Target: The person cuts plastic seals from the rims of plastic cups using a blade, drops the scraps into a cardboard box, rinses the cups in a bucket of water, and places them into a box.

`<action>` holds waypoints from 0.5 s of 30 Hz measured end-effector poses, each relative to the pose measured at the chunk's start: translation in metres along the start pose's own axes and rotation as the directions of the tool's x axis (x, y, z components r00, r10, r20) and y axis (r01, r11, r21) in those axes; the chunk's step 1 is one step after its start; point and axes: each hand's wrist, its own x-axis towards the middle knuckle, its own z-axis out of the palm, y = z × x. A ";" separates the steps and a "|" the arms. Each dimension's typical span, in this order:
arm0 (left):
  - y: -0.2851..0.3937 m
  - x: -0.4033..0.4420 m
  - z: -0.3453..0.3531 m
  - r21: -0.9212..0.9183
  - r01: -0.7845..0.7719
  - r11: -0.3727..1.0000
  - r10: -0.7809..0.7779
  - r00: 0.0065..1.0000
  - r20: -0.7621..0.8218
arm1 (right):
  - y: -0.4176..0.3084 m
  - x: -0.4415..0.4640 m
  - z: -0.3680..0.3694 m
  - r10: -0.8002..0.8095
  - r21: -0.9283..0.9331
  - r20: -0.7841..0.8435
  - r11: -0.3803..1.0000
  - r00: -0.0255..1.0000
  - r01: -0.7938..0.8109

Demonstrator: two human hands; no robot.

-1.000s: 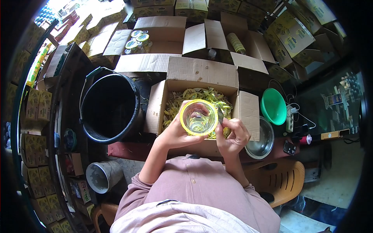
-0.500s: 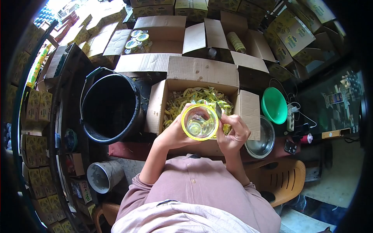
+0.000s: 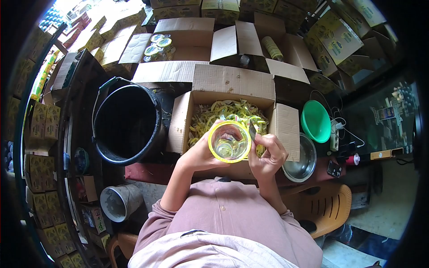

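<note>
- Head view: L hand [image 3: 199, 151] clamped round the side of a clear cup [image 3: 229, 143] w/ yellow rim; cup's mouth faces the cam, tilted twd wearer.
- R hand [image 3: 269, 154]: thumb & fingertips pinched together on a dark flat piece [image 3: 252, 130], held just beside cup's rim on the R; can't tell if piece touches it.
- Cup loc: above near part of open carton [image 3: 286, 129], in front of wearer's torso.
- Carton holds a heap of yellow-green strips [image 3: 203, 121], partly hidden behind cup & hands.
- L of carton: big black bucket [image 3: 157, 129], handle up at its far L side.
- R of carton: green bowl [image 3: 316, 121], w/ shiny bowl [image 3: 304, 156] just nearer wearer.
- Farther back: lidded cups [image 3: 158, 47] in L open box [image 3: 185, 26]; stack of yellowish cups [image 3: 271, 48] in R open box [image 3: 300, 51].
- Below, L: grey-white pail [image 3: 118, 204], tipped. R: tan chair [image 3: 330, 207].
</note>
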 end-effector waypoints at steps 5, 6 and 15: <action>0.000 0.000 -0.003 0.027 -0.013 1.000 0.013 1.000 -0.001 | -0.001 -0.004 -0.002 0.036 0.020 0.025 0.999 0.999 -0.036; 0.000 0.000 -0.003 0.011 -0.007 1.000 0.007 1.000 0.014 | 0.000 -0.003 -0.002 0.025 0.016 0.023 1.000 0.999 -0.026; -0.003 -0.004 -0.005 0.010 -0.033 0.999 0.032 0.998 0.055 | 0.002 0.000 -0.003 0.016 0.059 0.057 0.998 0.998 -0.020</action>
